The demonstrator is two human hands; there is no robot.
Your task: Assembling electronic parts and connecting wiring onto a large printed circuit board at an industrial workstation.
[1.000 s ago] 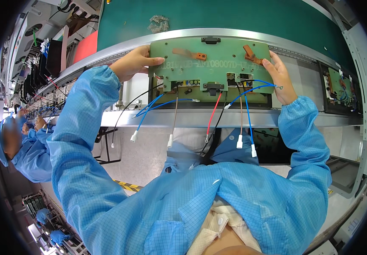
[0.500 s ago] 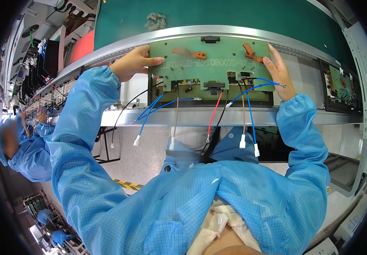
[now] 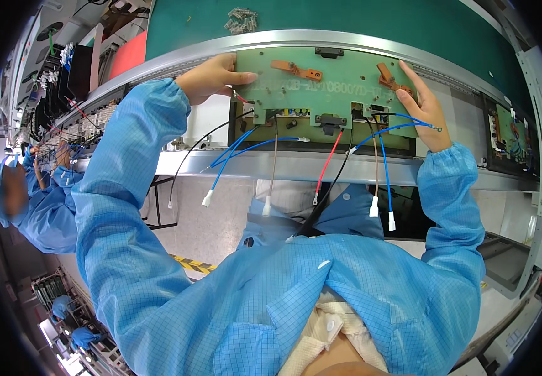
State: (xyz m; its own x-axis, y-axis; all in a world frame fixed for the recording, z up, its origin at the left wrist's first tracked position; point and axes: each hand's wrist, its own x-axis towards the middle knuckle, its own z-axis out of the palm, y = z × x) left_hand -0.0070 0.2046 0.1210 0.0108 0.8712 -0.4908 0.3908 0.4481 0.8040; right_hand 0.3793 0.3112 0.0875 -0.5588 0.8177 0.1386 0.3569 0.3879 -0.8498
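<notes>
A pale green board (image 3: 340, 88) lies across a black-framed carrier on the metal rail line in front of me. My left hand (image 3: 217, 76) grips its left edge, thumb on top, the other fingers mostly hidden behind the edge. At the right edge my right hand (image 3: 426, 113) has its thumb on the face and a finger stretched along the side. Two orange-brown latches, one on the left (image 3: 297, 70) and one on the right (image 3: 393, 78), sit on the board. Blue wires (image 3: 384, 172), a red wire (image 3: 328, 164), and several black and brown ones hang over the near rail.
Small metallic parts (image 3: 241, 20) lie in a heap on the green mat (image 3: 346, 17) beyond the rail (image 3: 321, 36). Another carrier with a circuit board (image 3: 509, 135) sits farther right. A person in blue (image 3: 39, 207) works at the left. A red panel (image 3: 128, 61) stands at upper left.
My view has shifted, so the board, hands and surroundings appear farther right and slightly higher. The left latch, partly blurred before, is now sharp. Both hands keep their places on the board.
</notes>
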